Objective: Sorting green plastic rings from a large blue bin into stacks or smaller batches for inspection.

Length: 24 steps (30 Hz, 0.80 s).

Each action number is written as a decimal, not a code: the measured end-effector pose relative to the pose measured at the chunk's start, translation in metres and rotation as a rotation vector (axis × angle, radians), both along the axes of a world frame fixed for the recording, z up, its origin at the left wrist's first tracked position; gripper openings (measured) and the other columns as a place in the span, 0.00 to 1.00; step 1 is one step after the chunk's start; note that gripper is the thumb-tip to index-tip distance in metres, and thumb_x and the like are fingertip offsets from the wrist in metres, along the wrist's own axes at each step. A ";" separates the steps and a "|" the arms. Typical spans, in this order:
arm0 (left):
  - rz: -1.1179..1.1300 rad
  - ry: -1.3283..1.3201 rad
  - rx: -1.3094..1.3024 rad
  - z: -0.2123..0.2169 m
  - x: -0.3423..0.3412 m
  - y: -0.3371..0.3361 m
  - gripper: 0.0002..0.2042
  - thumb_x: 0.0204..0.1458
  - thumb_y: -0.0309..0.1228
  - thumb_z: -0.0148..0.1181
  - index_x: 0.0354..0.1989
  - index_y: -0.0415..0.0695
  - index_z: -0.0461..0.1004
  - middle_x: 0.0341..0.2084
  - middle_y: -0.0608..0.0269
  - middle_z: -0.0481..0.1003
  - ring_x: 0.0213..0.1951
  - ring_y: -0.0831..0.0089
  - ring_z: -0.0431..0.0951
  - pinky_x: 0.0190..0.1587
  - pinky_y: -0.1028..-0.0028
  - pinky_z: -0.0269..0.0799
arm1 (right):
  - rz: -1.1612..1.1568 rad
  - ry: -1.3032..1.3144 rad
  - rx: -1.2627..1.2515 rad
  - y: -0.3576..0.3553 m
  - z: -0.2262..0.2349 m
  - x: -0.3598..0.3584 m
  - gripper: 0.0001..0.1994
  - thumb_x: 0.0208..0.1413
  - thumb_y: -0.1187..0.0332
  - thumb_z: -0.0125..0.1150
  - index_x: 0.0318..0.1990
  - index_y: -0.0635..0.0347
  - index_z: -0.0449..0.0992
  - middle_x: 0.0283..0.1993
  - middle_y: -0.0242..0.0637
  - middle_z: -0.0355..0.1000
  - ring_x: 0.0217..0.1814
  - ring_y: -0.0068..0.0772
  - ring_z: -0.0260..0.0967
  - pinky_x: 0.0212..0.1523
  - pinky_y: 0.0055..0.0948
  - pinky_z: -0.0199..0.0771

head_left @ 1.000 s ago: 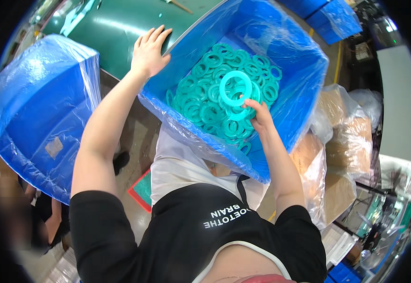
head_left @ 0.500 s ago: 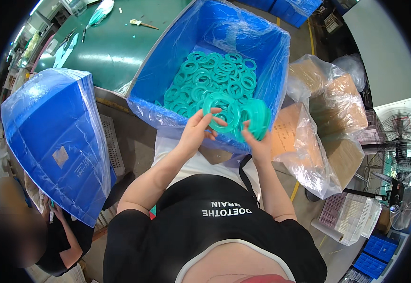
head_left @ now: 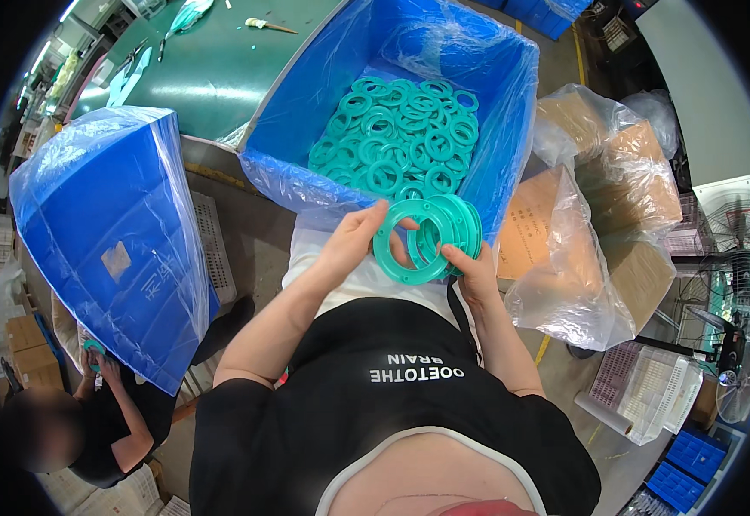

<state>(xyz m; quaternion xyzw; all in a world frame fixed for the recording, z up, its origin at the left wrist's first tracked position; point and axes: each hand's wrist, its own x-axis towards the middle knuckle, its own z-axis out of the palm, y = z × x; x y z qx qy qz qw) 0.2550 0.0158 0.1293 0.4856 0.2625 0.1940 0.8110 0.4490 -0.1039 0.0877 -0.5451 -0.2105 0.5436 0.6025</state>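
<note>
Several flat teal plastic rings are stacked face to face in front of my body, just past the near rim of a lined blue bin (head_left: 263, 176). My right hand (head_left: 476, 273) grips this stack of rings (head_left: 470, 225) from the right, its thumb on the near side. At the left, my left hand (head_left: 353, 241) is closed on the front ring (head_left: 411, 268). Its thumb is by the outer rim and its fingertips show through the hole. Many loose teal rings (head_left: 384, 176) lie heaped in the bin.
A green table (head_left: 212, 77) with a brush (head_left: 270, 26) stands at the far left. Nearer left is another plastic-wrapped blue bin (head_left: 126, 224), with a co-worker's hands (head_left: 104, 365) holding something teal beside it. Plastic-covered cardboard boxes (head_left: 534, 224) and a fan (head_left: 740, 292) are at the right.
The rings have come closer to my body. The ring in my left hand, tilted away from the stack before, now sits against its front. The view has shifted slightly.
</note>
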 end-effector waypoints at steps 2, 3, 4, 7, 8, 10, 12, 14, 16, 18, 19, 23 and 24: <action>-0.035 0.084 -0.039 0.000 0.000 0.008 0.23 0.62 0.48 0.39 0.41 0.43 0.76 0.23 0.71 0.72 0.20 0.84 0.64 0.26 0.82 0.60 | 0.033 -0.042 -0.009 -0.001 -0.001 0.003 0.20 0.43 0.69 0.70 0.43 0.67 0.72 0.34 0.34 0.73 0.32 0.23 0.70 0.34 0.25 0.69; -0.076 0.167 -0.079 -0.001 0.000 0.011 0.22 0.62 0.48 0.41 0.39 0.43 0.76 0.20 0.73 0.70 0.21 0.85 0.64 0.27 0.82 0.60 | 0.061 -0.083 -0.018 -0.002 -0.002 0.004 0.19 0.42 0.68 0.70 0.42 0.67 0.73 0.33 0.34 0.73 0.30 0.23 0.70 0.32 0.24 0.69; -0.075 0.168 -0.081 -0.002 -0.002 0.014 0.22 0.62 0.48 0.41 0.39 0.43 0.76 0.20 0.73 0.70 0.21 0.85 0.64 0.27 0.82 0.60 | 0.063 -0.082 -0.020 -0.003 -0.001 0.004 0.19 0.42 0.68 0.70 0.42 0.67 0.73 0.33 0.34 0.73 0.30 0.23 0.70 0.32 0.24 0.69; -0.147 0.127 -0.170 -0.016 -0.003 0.014 0.18 0.60 0.45 0.47 0.36 0.44 0.77 0.17 0.76 0.65 0.24 0.86 0.65 0.29 0.82 0.59 | 0.045 -0.093 -0.041 -0.006 0.003 0.003 0.19 0.42 0.68 0.71 0.40 0.66 0.73 0.32 0.33 0.73 0.29 0.22 0.69 0.31 0.23 0.68; -0.116 0.110 -0.053 -0.022 -0.001 0.011 0.15 0.60 0.42 0.48 0.36 0.44 0.76 0.17 0.76 0.65 0.22 0.87 0.64 0.26 0.83 0.57 | 0.063 -0.085 -0.024 -0.005 0.003 0.003 0.19 0.41 0.67 0.71 0.40 0.66 0.73 0.32 0.33 0.73 0.29 0.22 0.69 0.30 0.22 0.68; -0.088 0.092 0.059 -0.027 0.002 0.005 0.12 0.60 0.38 0.49 0.37 0.43 0.76 0.17 0.77 0.66 0.21 0.88 0.62 0.23 0.84 0.54 | 0.076 -0.076 -0.011 -0.004 0.002 0.003 0.19 0.41 0.67 0.71 0.40 0.66 0.73 0.32 0.33 0.73 0.29 0.22 0.69 0.30 0.22 0.68; 0.049 0.158 0.140 -0.024 0.004 0.002 0.08 0.56 0.34 0.56 0.36 0.43 0.75 0.17 0.73 0.68 0.21 0.82 0.65 0.25 0.80 0.58 | 0.067 -0.050 -0.030 -0.003 0.002 0.003 0.20 0.40 0.67 0.72 0.40 0.66 0.73 0.33 0.33 0.73 0.29 0.21 0.69 0.30 0.21 0.68; 0.132 0.306 0.470 -0.016 0.006 0.000 0.08 0.55 0.33 0.57 0.36 0.42 0.74 0.17 0.68 0.69 0.21 0.77 0.67 0.24 0.76 0.61 | 0.082 -0.034 -0.043 -0.001 0.004 0.004 0.20 0.40 0.67 0.72 0.40 0.66 0.73 0.33 0.33 0.73 0.29 0.21 0.69 0.30 0.21 0.68; 0.217 0.455 0.800 -0.016 0.005 0.002 0.07 0.54 0.31 0.57 0.37 0.41 0.73 0.18 0.64 0.71 0.20 0.72 0.70 0.24 0.72 0.63 | 0.102 -0.017 -0.055 0.001 0.005 0.004 0.20 0.40 0.67 0.72 0.40 0.66 0.73 0.33 0.33 0.73 0.29 0.21 0.69 0.31 0.22 0.68; 0.332 0.335 1.222 -0.018 0.005 0.008 0.07 0.50 0.28 0.58 0.36 0.40 0.71 0.20 0.56 0.72 0.22 0.60 0.73 0.26 0.64 0.68 | 0.143 -0.014 -0.037 0.001 0.005 0.003 0.21 0.40 0.68 0.72 0.42 0.66 0.73 0.34 0.33 0.73 0.31 0.21 0.69 0.32 0.22 0.68; 0.333 0.339 1.219 -0.018 0.005 0.008 0.07 0.50 0.28 0.58 0.36 0.40 0.71 0.20 0.56 0.72 0.22 0.60 0.73 0.26 0.64 0.68 | 0.146 -0.012 -0.041 0.002 0.007 0.002 0.21 0.40 0.68 0.72 0.42 0.66 0.73 0.34 0.33 0.73 0.31 0.21 0.69 0.32 0.22 0.68; 0.337 0.513 1.400 -0.024 0.007 0.009 0.04 0.51 0.26 0.56 0.33 0.41 0.69 0.22 0.54 0.74 0.26 0.56 0.75 0.27 0.62 0.69 | 0.138 -0.026 -0.006 0.004 0.010 -0.004 0.24 0.39 0.68 0.73 0.45 0.66 0.71 0.36 0.33 0.73 0.32 0.21 0.69 0.33 0.23 0.68; 0.332 0.569 1.425 -0.028 0.007 0.011 0.03 0.52 0.26 0.55 0.33 0.41 0.69 0.21 0.54 0.73 0.27 0.56 0.76 0.27 0.62 0.69 | 0.139 -0.044 -0.002 0.005 0.011 -0.005 0.25 0.39 0.68 0.73 0.46 0.66 0.70 0.37 0.33 0.73 0.33 0.21 0.69 0.34 0.23 0.68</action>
